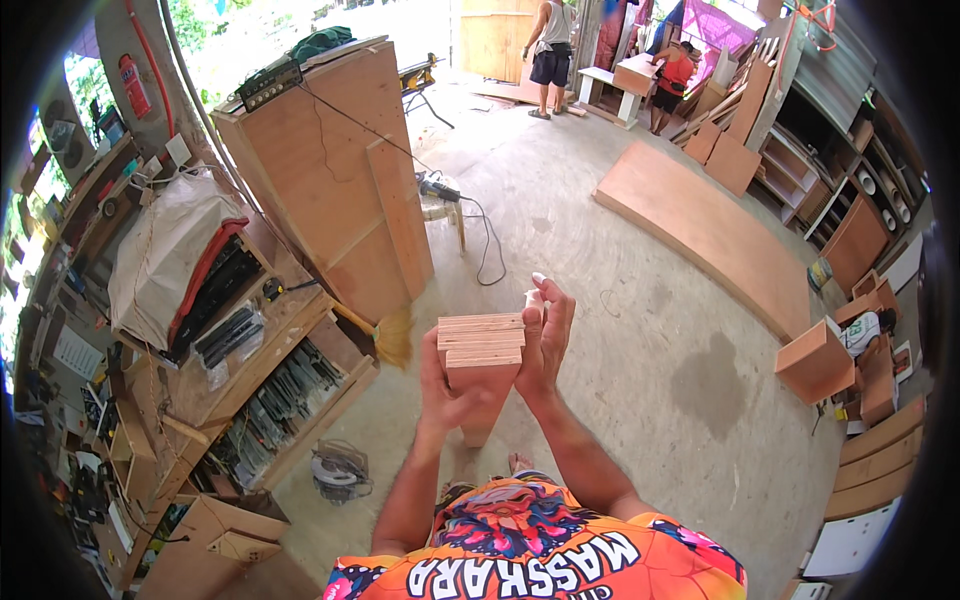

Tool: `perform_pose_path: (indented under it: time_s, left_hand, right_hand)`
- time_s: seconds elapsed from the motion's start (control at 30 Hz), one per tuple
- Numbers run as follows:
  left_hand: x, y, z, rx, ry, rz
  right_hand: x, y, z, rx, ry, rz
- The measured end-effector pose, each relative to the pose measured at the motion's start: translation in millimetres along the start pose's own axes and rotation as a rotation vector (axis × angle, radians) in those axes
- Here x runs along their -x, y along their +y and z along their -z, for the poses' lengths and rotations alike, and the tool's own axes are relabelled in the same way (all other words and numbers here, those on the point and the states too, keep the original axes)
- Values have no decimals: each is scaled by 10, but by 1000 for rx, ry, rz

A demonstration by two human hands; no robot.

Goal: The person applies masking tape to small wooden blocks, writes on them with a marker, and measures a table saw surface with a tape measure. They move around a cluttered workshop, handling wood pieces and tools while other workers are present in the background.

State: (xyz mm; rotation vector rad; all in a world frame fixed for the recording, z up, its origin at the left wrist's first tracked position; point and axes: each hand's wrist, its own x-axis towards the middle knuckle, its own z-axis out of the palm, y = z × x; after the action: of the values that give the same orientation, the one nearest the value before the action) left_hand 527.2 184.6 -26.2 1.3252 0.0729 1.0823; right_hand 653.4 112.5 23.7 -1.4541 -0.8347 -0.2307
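Note:
Between my two hands stands a stack of plywood pieces (482,340), held in front of my body with its layered end edges facing up. The ends are uneven, with one nearer piece set lower and to the right. My left hand (440,395) wraps the stack's left and near side, its thumb across the front face. Against the right side presses my right hand (545,345), fingers pointing up and slightly bent. Something small and white shows by its fingertips; I cannot make out what it is. The lower end of the stack tapers away toward my feet.
A cluttered workbench (215,385) runs along the left, with a circular saw (341,471) on the floor nearby. A tall wooden panel unit (330,180) and a broom (393,337) stand ahead-left. A long plywood box (705,235) lies to the right. Several people work farther off.

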Motion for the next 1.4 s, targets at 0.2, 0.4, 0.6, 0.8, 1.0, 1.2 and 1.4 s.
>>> perform_pose_path:
  time_s: [0.2, 0.4, 0.6, 0.8, 1.0, 1.2, 1.4]
  left_hand:
    - [-5, -148, 177, -47, -29, 130]
    - [-41, -141, 184, -4, -39, 107]
    - [50, -290, 322, -105, -136, 163]
    - [76, -139, 198, -59, -75, 118]
    - [82, 24, 217, -268, -70, -112]
    - [131, -2, 258, -430, 37, -335]
    - [236, 2, 267, -436, 12, -320]
  right_hand:
    - [15, 11, 367, -155, -98, -115]
    - [94, -339, 1072, -67, -415, -4]
    - [263, -478, 1400, 82, -622, 58]
    - [325, -620, 1366, 72, -774, 73]
    - [357, -707, 1224, 71, -826, 35]
    - [391, -720, 1137, 46, -865, -18]
    - [458, -695, 1107, 2, -918, -64]
